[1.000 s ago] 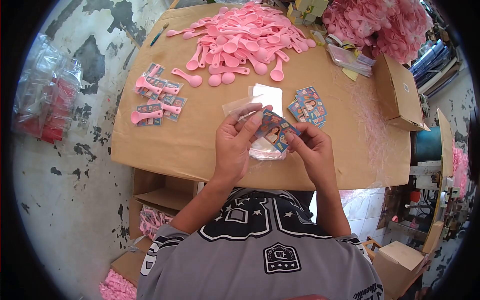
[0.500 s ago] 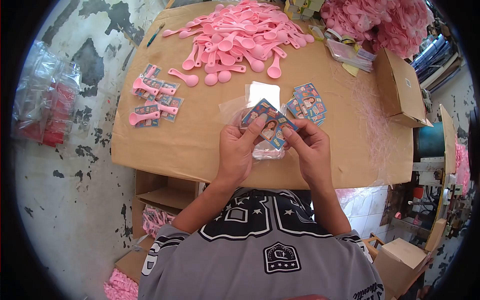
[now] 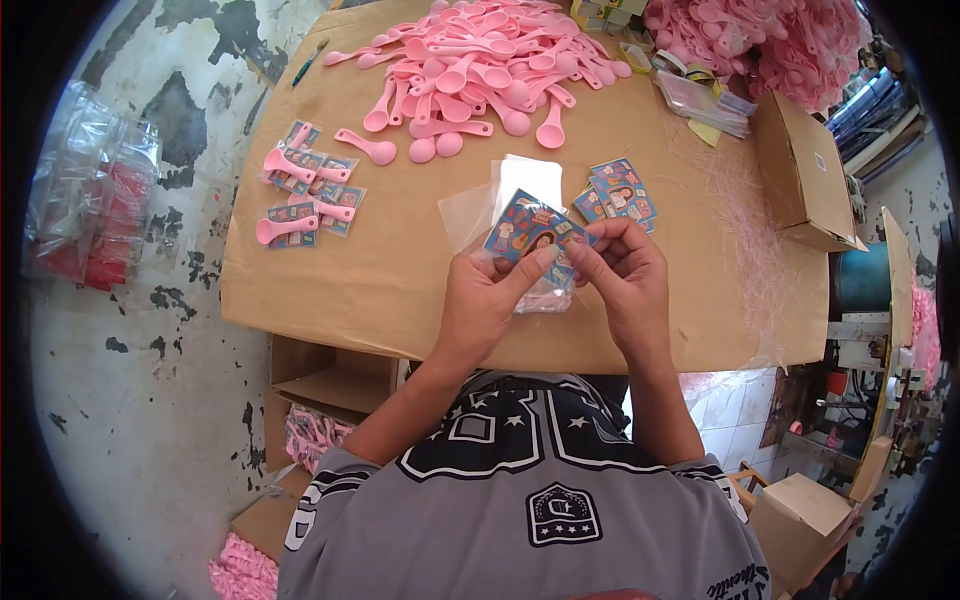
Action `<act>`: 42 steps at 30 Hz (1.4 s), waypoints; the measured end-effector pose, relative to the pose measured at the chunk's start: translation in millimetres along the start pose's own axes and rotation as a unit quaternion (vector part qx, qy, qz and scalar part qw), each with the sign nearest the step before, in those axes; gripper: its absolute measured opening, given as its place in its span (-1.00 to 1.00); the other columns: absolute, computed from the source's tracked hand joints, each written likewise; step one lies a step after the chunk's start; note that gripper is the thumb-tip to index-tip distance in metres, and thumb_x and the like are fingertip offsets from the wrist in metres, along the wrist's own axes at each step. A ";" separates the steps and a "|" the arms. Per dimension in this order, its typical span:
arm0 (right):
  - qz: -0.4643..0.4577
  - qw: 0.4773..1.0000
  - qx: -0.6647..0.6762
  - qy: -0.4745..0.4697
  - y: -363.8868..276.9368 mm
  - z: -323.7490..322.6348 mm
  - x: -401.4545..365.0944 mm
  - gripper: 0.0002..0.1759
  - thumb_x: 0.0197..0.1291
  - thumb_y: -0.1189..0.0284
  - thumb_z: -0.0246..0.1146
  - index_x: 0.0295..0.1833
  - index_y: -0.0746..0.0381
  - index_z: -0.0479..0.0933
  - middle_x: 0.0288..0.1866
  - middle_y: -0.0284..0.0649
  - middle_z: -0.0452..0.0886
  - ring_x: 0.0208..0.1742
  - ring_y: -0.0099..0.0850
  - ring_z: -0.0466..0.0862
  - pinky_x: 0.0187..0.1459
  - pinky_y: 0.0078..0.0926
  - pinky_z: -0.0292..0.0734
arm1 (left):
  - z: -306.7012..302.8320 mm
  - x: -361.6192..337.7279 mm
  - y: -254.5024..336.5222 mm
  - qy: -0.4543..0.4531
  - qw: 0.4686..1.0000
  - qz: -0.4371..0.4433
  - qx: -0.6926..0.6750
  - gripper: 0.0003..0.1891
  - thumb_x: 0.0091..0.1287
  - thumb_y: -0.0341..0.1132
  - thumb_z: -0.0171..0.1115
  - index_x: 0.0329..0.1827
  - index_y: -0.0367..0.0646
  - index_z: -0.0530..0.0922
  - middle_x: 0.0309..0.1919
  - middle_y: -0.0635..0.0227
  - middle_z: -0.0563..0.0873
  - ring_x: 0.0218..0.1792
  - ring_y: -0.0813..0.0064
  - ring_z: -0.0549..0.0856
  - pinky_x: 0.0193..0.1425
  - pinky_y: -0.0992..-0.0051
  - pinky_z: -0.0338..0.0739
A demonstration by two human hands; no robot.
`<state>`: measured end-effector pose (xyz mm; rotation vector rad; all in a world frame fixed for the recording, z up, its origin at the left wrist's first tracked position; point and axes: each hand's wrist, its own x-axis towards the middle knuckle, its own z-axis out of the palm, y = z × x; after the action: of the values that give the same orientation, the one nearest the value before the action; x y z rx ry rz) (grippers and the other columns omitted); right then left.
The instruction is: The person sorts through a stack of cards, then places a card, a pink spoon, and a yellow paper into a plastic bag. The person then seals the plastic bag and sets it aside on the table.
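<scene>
A blue printed card (image 3: 522, 222) with a cartoon figure is tilted between my two hands, above the table. My left hand (image 3: 482, 305) grips its lower left part, thumb across the front. At its right corner, the thumb and fingers of my right hand (image 3: 630, 280) pinch it. Under and behind the card lie a white card stack (image 3: 538, 180) and clear plastic sleeves (image 3: 462, 220), partly hidden by my hands. Just beyond my right hand is a loose pile of similar blue cards (image 3: 625, 192).
A big heap of pink measuring spoons (image 3: 480, 75) covers the table's far side. Several bagged spoons with cards (image 3: 290, 228) lie at left, near a pen (image 3: 309, 64). At right stand a cardboard box (image 3: 800, 175) and bags of pink spoons (image 3: 760, 45).
My left thumb has slid down and right across the card, covering more of its lower middle. Both hands have shifted slightly; the card stays held between them.
</scene>
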<state>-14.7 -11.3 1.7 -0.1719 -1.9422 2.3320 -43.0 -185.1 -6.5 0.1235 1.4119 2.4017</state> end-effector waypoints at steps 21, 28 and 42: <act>0.043 0.998 0.036 -0.001 11.0 14.8 -15.4 -0.76 0.42 0.39 0.49 0.00 0.29 0.62 -0.24 -0.36 0.74 -0.38 -0.74 0.60 -0.43 -0.75 0.46 | 7.1 4.8 5.7 -0.032 0.980 0.051 -0.188 -0.37 0.63 -0.43 0.10 0.73 -0.19 0.19 0.50 -0.19 0.51 0.54 0.02 0.54 0.57 0.09 0.55; 0.035 0.998 0.037 0.034 3.9 15.9 -17.8 -0.77 0.44 0.40 0.46 0.00 0.28 0.59 -0.26 -0.37 0.72 -0.41 -0.74 0.59 -0.45 -0.75 0.46 | 13.9 -0.1 -0.9 -0.069 0.982 -0.010 -0.178 -0.37 0.62 -0.43 0.16 0.71 -0.24 0.21 0.47 -0.18 0.55 0.41 0.21 0.66 0.40 0.24 0.70; 0.011 0.997 0.076 0.008 14.8 13.4 -19.3 -0.85 0.51 0.44 0.38 -0.01 0.26 0.57 -0.24 -0.35 0.72 -0.30 -0.66 0.68 -0.32 -0.66 0.57 | 20.7 -5.9 0.0 -0.056 0.990 -0.023 -0.127 -0.41 0.62 -0.43 0.19 0.68 -0.25 0.28 0.58 0.07 0.49 0.42 0.42 0.62 0.34 0.42 0.62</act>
<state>2.2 -29.9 -10.1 -0.1986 -1.7557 2.4724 -32.4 -169.9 4.4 0.1582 1.0395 2.4691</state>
